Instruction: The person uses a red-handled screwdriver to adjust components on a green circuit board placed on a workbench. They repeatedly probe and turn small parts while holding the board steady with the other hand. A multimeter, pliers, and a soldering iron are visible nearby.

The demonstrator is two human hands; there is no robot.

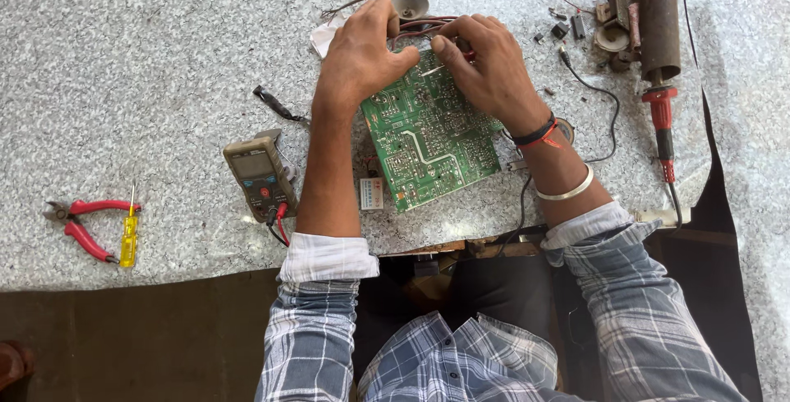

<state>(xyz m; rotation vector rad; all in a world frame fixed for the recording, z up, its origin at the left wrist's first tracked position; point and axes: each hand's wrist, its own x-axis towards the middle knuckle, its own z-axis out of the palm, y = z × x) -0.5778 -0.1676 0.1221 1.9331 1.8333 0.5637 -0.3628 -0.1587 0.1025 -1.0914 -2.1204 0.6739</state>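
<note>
A green circuit board [428, 134] lay tilted on the speckled grey stone worktop [148, 65], its flat solder side up, dotted with silver joints and pale traces. The left hand [362, 52] rested on the board's far left corner, fingers curled down over its edge and gripping it. The right hand [485, 65] sat on the board's far right corner, fingers pinched narrow around a small red-handled tool [466, 50] whose thin metal tip touched the board. Dark red wires [420, 25] ran out from under both hands just beyond the board.

Left of the board stood a boxy tan multimeter [259, 176] with a dull screen and red and black leads. Far left of the board lay red-handled pliers [82, 225] beside a slim translucent yellow screwdriver [129, 237]. Right of the board, well apart, a rusty brown metal cylinder [658, 15] lay by a red-handled soldering iron [662, 134], with small dark parts scattered near them. A thin black cord [605, 102] curved between these and the board. Both wrists emerged from rolled plaid sleeves; the right wore a smooth silver bangle [568, 190].
</note>
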